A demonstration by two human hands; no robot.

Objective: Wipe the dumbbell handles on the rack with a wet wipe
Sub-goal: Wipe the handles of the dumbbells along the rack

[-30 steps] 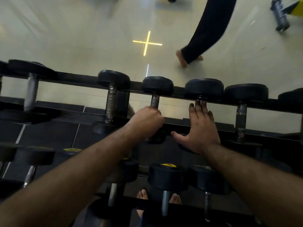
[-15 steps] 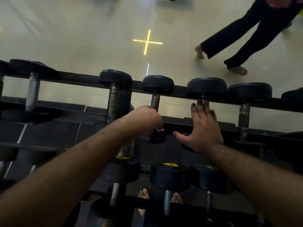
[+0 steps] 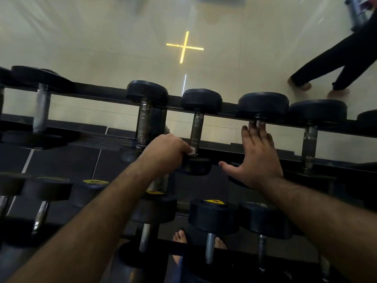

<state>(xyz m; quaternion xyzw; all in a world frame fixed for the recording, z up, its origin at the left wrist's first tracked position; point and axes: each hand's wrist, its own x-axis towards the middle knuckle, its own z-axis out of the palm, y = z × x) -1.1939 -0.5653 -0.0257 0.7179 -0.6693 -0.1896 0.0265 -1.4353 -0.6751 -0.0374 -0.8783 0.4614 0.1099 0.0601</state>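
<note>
my left hand (image 3: 165, 150) pinches the wet wipe (image 3: 191, 150) at the near end of the middle handle (image 3: 196, 129), right hand (image 3: 258, 158) spread flat on the next dumbbell (image 3: 263, 105), which i think comes next.

A pale glossy floor (image 3: 102, 48) spreads out beyond, catching soft light. A glowing yellow cross (image 3: 184, 48) shines on it, a thin white line (image 3: 184, 83) just below. Nearer lie dark floor mats (image 3: 61, 160). Someone's dark-trousered legs (image 3: 336, 64) cross at far right, barefoot.

Left hand (image 3: 165, 152) curled, fingers closed at centre. Right hand (image 3: 258, 160) flat, fingers straight, thumb spread left.
</note>
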